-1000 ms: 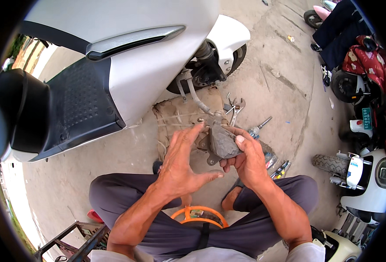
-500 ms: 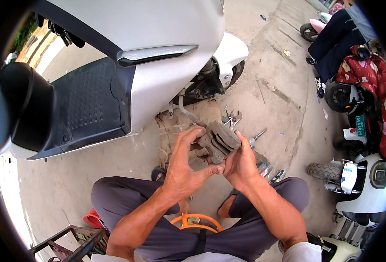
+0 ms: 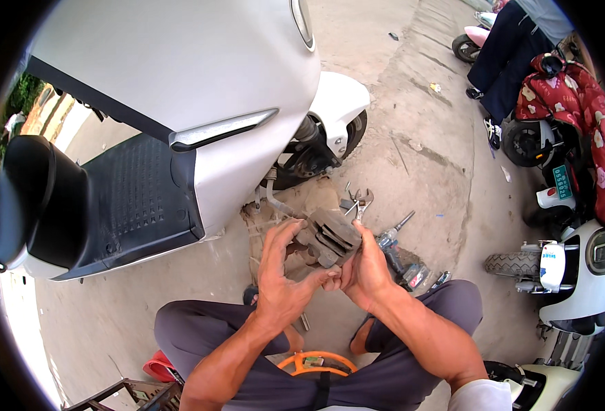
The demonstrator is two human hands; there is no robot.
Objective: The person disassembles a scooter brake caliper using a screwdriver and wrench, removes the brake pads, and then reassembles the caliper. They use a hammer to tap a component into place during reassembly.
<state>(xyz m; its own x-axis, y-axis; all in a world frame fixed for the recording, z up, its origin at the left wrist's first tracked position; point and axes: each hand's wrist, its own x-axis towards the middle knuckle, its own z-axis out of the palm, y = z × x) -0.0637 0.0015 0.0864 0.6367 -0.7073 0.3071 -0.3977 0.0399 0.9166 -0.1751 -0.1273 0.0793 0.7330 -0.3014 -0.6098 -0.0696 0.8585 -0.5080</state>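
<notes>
Between my two hands is a grey, dirty brake caliper (image 3: 333, 236), its slot turned up toward me. My left hand (image 3: 283, 264) grips its left side, fingers curled over the back and thumb reaching along the bottom edge. My right hand (image 3: 367, 270) cups the other side, with its fingers partly hidden under the caliper. A grey hose (image 3: 275, 198) runs from the scooter's front fork toward the caliper; where it joins is hidden. The white scooter's front wheel (image 3: 356, 133) stands just beyond, under a white fender (image 3: 340, 103).
On the ground past my hands lie an adjustable wrench (image 3: 364, 200) and a power driver (image 3: 393, 243). The white scooter (image 3: 248, 82) fills the left. Parked scooters (image 3: 580, 274) line the right, with a person (image 3: 498, 61) behind them. An orange ring-shaped frame (image 3: 316, 363) sits between my legs.
The caliper has tipped in my hands, so its slot now faces me more. My view has shifted, and more of the power driver shows beside my right hand.
</notes>
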